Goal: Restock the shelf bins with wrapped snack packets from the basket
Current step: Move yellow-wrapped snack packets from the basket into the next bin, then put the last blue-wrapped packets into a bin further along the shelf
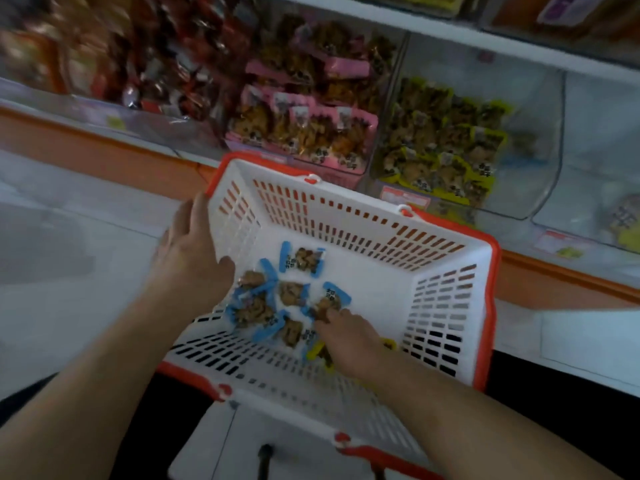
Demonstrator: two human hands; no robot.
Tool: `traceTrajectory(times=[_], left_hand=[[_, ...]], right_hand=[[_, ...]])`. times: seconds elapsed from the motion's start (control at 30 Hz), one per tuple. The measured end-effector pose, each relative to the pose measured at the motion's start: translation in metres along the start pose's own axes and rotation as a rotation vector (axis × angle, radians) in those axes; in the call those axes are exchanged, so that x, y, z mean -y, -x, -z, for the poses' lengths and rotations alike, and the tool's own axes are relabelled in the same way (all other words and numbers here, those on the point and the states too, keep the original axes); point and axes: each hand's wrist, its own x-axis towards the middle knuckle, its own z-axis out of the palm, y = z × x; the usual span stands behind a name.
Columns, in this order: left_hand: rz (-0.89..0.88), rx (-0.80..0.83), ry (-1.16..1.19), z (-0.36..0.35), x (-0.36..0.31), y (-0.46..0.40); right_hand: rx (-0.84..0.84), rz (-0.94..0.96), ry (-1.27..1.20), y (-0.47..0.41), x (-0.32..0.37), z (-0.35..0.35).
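A white slotted plastic basket with an orange rim (450, 306) sits before white shelving edged in orange (104, 150). The left hand (188, 251) grips its side wall. The right hand (349, 337) pinches blue-edged wrapped snack packets (270, 306) on its floor. Clear shelf bins (550, 140) hold pink and yellow packets.

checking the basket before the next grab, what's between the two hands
In the head view, a cluster of blue-edged snack packets lies on the basket floor between the left hand on the rim and the right hand.
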Motion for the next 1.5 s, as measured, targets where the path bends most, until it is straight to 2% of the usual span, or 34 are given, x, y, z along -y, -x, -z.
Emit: traceTrajectory(times=[0.07,0.17,0.27,0.3,0.33,0.43,0.53,0.6,0.73,0.87,1.0,1.07,1.13,1.27,1.43,1.5], left_hand=[[0.018,0.008,0.007,-0.001,0.0,0.002],[0.039,-0.07,-0.024,0.006,-0.007,0.005],[-0.142,-0.234,0.036,0.01,-0.016,0.008],[-0.194,-0.224,0.106,0.01,-0.02,0.008],[-0.207,-0.15,0.191,0.01,-0.027,0.008],[-0.167,0.224,0.415,0.008,-0.045,0.01],[-0.232,0.489,0.48,0.003,-0.059,0.016],[-0.244,0.565,0.573,-0.001,-0.065,0.019],[-0.236,0.548,0.718,-0.007,-0.074,0.02],[-0.194,0.381,0.861,-0.004,-0.078,0.016],[-0.107,0.174,1.135,0.008,-0.083,0.007],[-0.047,0.132,1.224,0.006,-0.083,0.002],[0.013,0.159,1.299,0.003,-0.087,0.0],[0.018,0.221,1.247,-0.001,-0.091,0.007],[-0.066,0.067,1.093,-0.004,-0.097,0.013],[-0.119,0.008,1.067,-0.002,-0.112,0.013]], right_hand=[[-0.044,-0.022,0.009,-0.007,0.005,-0.005],[-0.045,-0.061,-0.193,-0.009,0.01,0.01],[-0.025,-0.119,-0.507,0.001,0.008,0.053],[-0.034,-0.141,-0.625,0.007,0.006,0.072],[-0.059,-0.153,-0.735,0.016,0.005,0.091],[-0.196,-0.169,-1.028,0.048,0.001,0.14],[-0.319,-0.157,-1.288,0.08,-0.002,0.167],[-0.379,-0.144,-1.427,0.094,-0.007,0.172],[-0.48,-0.149,-1.569,0.091,-0.016,0.179],[-0.503,-0.068,-1.539,0.082,-0.025,0.187],[-0.356,0.049,-1.429,0.08,-0.037,0.193],[-0.264,0.061,-1.349,0.076,-0.037,0.194],[-0.26,0.03,-1.35,0.071,-0.032,0.192],[-0.309,-0.025,-1.411,0.066,-0.021,0.184],[-0.209,-0.084,-1.214,0.073,-0.018,0.189],[-0.254,-0.072,-1.166,0.088,-0.038,0.201]])
